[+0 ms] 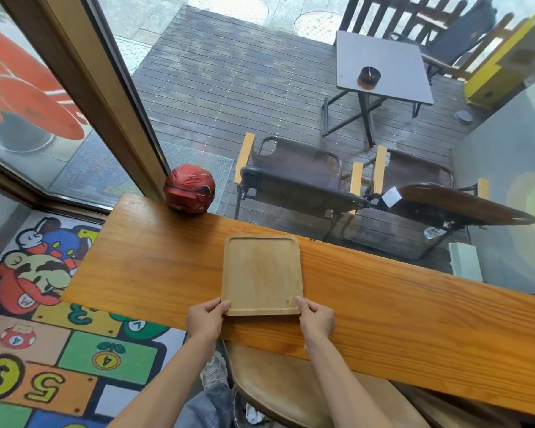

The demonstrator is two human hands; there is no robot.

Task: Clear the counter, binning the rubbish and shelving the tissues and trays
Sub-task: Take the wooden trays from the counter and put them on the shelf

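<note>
I saw the pale rectangular wooden tray (261, 273) lying flat on the long orange-brown wooden counter (383, 304) — empty, its short edge toward me. My left hand (205, 318) and right hand (317, 318) pinched its two near corners, fingers curled together. A red helmet (189, 189) sat at the counter's far end.
</note>
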